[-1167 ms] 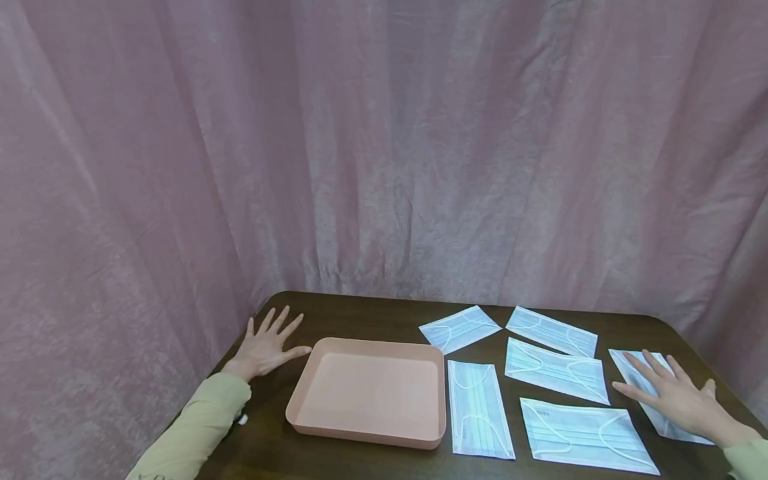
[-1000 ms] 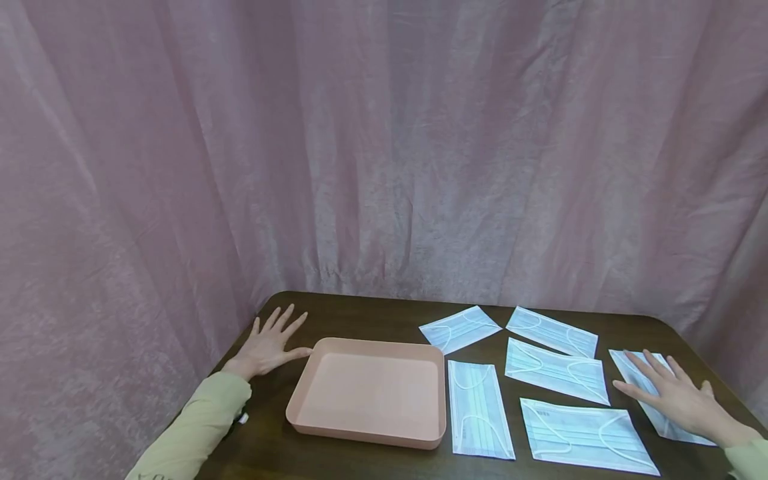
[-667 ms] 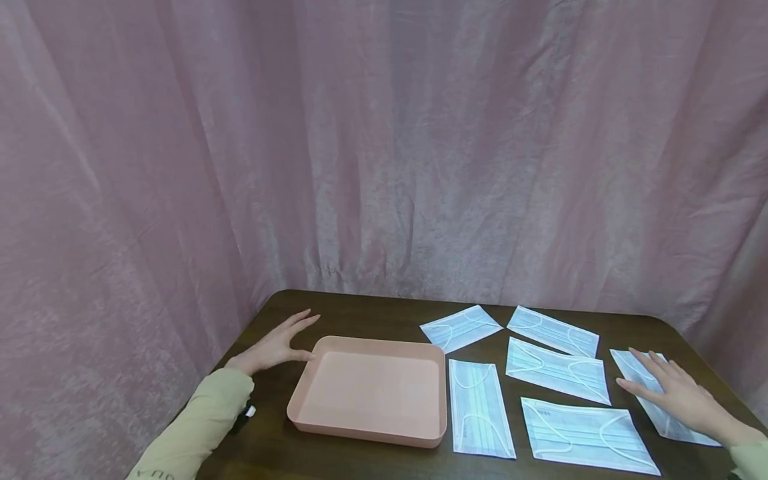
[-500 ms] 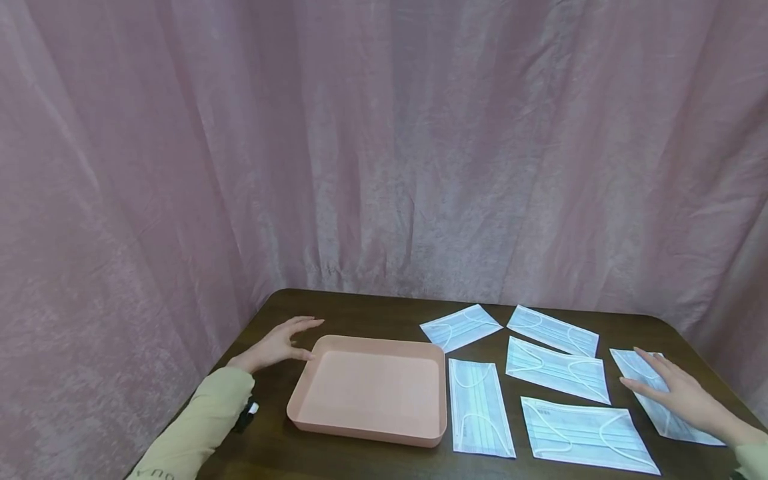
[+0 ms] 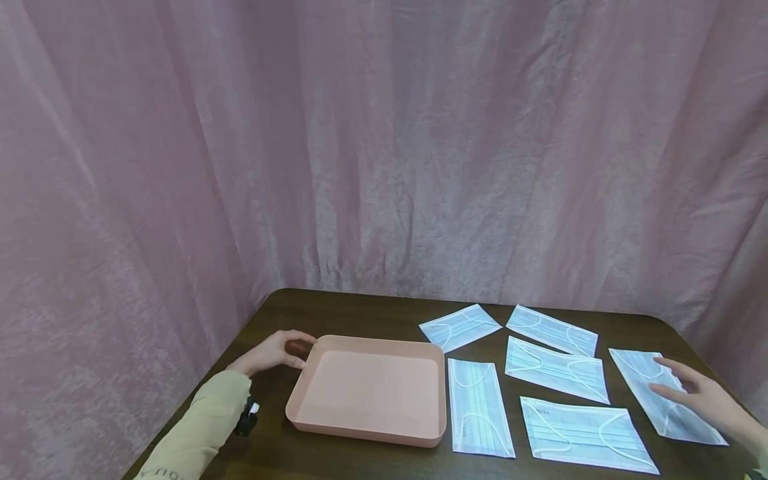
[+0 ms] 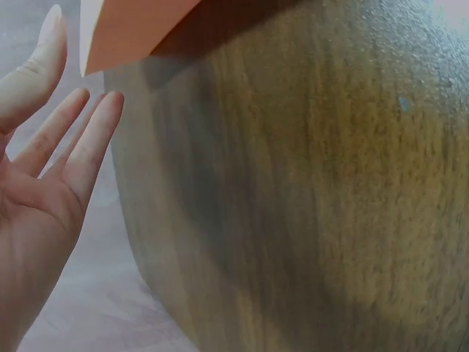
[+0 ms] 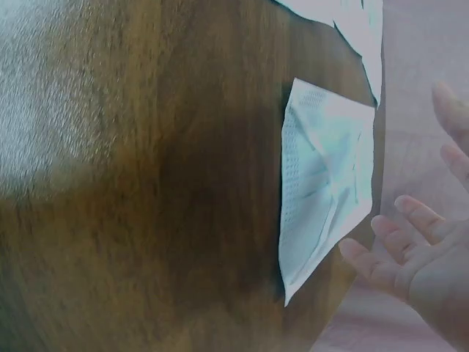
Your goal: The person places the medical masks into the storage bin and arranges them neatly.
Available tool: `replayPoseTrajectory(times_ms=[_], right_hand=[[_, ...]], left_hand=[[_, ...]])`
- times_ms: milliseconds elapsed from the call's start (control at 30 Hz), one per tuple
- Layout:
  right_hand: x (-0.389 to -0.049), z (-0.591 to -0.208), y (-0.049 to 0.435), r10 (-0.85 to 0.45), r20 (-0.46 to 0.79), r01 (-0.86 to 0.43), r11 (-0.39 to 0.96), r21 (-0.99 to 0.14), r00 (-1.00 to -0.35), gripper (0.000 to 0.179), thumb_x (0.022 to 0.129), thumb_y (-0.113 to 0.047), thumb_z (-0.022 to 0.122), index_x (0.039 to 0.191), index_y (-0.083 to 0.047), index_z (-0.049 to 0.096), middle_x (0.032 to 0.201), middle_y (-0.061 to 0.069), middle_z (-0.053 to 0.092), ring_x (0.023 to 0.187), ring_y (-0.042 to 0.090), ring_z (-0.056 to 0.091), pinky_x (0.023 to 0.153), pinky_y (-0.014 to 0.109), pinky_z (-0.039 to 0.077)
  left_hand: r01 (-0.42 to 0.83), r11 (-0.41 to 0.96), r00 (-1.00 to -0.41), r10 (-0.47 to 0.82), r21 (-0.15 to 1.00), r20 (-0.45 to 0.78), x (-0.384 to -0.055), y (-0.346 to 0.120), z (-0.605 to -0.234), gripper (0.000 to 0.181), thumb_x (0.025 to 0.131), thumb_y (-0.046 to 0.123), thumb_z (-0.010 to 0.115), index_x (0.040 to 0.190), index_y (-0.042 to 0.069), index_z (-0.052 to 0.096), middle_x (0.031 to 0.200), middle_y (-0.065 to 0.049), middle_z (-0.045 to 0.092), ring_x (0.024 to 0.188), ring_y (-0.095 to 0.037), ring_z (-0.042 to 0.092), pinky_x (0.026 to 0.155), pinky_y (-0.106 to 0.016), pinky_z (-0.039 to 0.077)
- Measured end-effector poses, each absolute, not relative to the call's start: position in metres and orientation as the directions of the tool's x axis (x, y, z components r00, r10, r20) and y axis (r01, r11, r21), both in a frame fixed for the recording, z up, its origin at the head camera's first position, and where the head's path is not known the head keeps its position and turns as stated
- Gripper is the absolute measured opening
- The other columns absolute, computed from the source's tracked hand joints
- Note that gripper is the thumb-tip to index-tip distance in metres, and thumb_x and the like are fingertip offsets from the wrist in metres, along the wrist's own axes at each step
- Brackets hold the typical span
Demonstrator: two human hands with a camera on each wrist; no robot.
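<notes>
At the upper left corner of a shallow pink tray (image 5: 372, 393) is my left hand (image 5: 273, 353), fingers gently curved and thumb tip near the rim. The left wrist view has the same hand (image 6: 44, 180) palm showing, nothing in it, with the tray's corner (image 6: 128, 33) beyond the fingertips. My right hand (image 5: 705, 400) hovers with loosely bent fingers over the right end of the rightmost blue face mask (image 5: 642, 380). In the right wrist view that mask (image 7: 326, 180) lies flat on the wood, the right hand's fingers (image 7: 392, 238) beside it and holding nothing.
Several more blue masks lie flat between tray and right hand: one upright beside the tray (image 5: 480, 410), one at the front (image 5: 588, 437), others behind (image 5: 555, 370). The dark wooden table (image 5: 348, 313) has rounded far corners, with a pink curtain (image 5: 384, 167) behind.
My left hand has gone from spread fingers to curved ones and sunk lower beside the tray. My right hand has drawn its fingers together and shifted right, uncovering more of the mask.
</notes>
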State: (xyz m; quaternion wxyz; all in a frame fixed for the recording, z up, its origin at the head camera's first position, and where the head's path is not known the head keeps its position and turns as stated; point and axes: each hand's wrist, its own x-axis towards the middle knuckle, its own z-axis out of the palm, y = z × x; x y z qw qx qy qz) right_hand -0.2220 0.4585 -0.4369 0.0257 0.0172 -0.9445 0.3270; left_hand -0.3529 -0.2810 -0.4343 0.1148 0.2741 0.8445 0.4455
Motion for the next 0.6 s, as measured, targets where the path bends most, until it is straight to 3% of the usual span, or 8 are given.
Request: replayPoseTrajectory(times_ms=[233, 367, 600], right_hand=[[-0.222, -0.443, 0.472, 0.032, 0.051, -0.003, 0.819, -0.573, -0.998, 0.069, 0.088, -0.036, 0.058, 0.126, 0.014, 0.029, 0.119, 0.043, 0.028, 0.098, 0.056, 0.034, 0.065, 0.057, 0.041], [-0.223, -0.447, 0.478, 0.058, 0.044, 0.023, 0.825, -0.565, -0.997, 0.069, 0.084, -0.037, 0.063, 0.121, 0.014, 0.035, 0.112, 0.043, 0.035, 0.095, 0.054, 0.039, 0.063, 0.051, 0.044], [-0.226, -0.454, 0.487, 0.073, 0.067, 0.029, 0.859, -0.511, -0.995, 0.066, 0.076, -0.032, 0.072, 0.113, 0.015, 0.043, 0.101, 0.043, 0.041, 0.089, 0.055, 0.041, 0.064, 0.055, 0.040]], left_hand=[[0.353, 0.449, -0.823, 0.566, 0.821, 0.044, -0.351, -0.280, -0.438, 0.044, 0.075, 0.005, 0.072, 0.115, -0.004, 0.057, 0.113, -0.022, 0.054, 0.092, -0.032, 0.056, 0.071, -0.036, 0.049], [0.339, 0.467, -0.830, 0.558, 0.817, 0.026, -0.353, -0.281, -0.441, 0.043, 0.075, 0.007, 0.073, 0.114, -0.004, 0.058, 0.114, -0.021, 0.054, 0.092, -0.030, 0.056, 0.072, -0.036, 0.049], [0.253, 0.437, -0.850, 0.526, 0.863, -0.017, -0.353, -0.281, -0.444, 0.046, 0.073, 0.005, 0.074, 0.114, -0.005, 0.057, 0.115, -0.021, 0.053, 0.093, -0.031, 0.055, 0.071, -0.036, 0.049]])
